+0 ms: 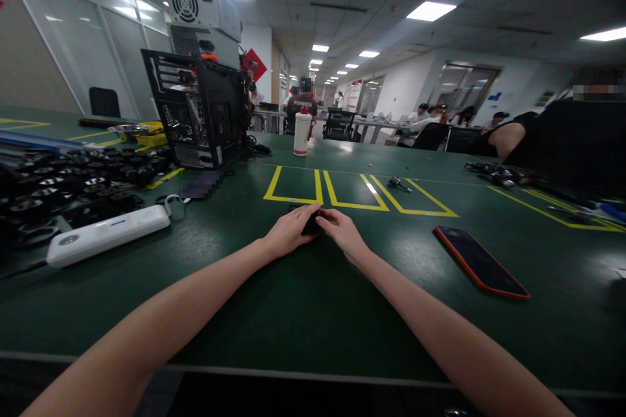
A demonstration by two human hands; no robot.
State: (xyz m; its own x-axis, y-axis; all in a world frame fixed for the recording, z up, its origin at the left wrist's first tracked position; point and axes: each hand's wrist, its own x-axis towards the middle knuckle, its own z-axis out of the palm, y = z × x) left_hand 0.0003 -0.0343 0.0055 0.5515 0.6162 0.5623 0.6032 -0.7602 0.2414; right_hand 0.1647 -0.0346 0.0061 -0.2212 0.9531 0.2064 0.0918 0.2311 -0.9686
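Both hands meet over the green table (293, 300), just in front of the yellow tape outlines (355, 205). Between them is a small black object (311, 224), mostly covered by fingers, so its exact form cannot be made out. My left hand (292, 229) is closed around its left side. On the right side, my right hand (341, 232) pinches at it with thumb and fingers. A small black part with a metal shaft (400, 184) lies in the rightmost of the three nearby outlines.
A white power strip (110, 234) and piled black parts (98, 176) lie left, beside an open computer case (205, 111). A white bottle (302, 133) stands behind. An orange-edged phone (479, 260) lies right. A person (572, 143) sits at the far right.
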